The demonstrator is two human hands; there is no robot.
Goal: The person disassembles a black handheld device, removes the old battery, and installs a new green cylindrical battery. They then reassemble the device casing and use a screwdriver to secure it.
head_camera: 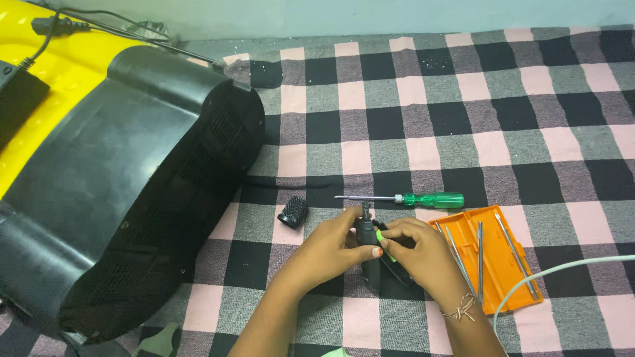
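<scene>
Orange plastic bit case (506,248), hinged flat and open, sits on the checked cloth (463,119) at lower right, just beside the right hand (420,254). Several long grey metal shafts (481,254) lie in its slots, roughly parallel. No label readable on it.

Green-handled screwdriver (423,199) lies flat on the cloth just beyond both hands, metal shaft pointing left, handle translucent green. Not touched.

Small black ribbed cap (293,213) stands alone on the cloth, left of the hands, near the big black housing (132,192). Housing is curved, with fine vent slots on its face, and rests against a yellow body (59,73) at upper left. Black cable (106,23) runs along the top of the yellow part. White cable (562,271) curves in from the right edge, passing over the corner of the orange case.

Held item: small black device (366,241), narrow, upright-ish, with a metal tip at the top and a bright green patch on its right side. It is low centre, above the cloth, between both hands.

Left hand (331,248) pinches the black device from the left, thumb across its front. Right hand closed on it from the right, fingertips pressed at the green patch. String bracelet on the right wrist.
</scene>
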